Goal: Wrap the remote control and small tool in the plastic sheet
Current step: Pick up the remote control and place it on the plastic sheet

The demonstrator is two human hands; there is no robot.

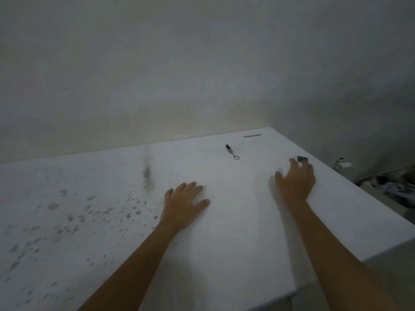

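Pressing my left hand (185,202) flat on the bench (224,243), fingers spread, right hand (296,182) reaching, fingers loose over a dark object (302,158) near the right edge, small tool (231,150) beyond.

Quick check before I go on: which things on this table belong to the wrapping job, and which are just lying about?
For the job:
- small tool with a key ring, lying apart from both hands
- dark object at the right hand's fingers, possibly the remote; too hidden to confirm
- plastic sheet: cannot make it out

Lying about:
- thin grey strip near the table's far edge
- clutter on the floor
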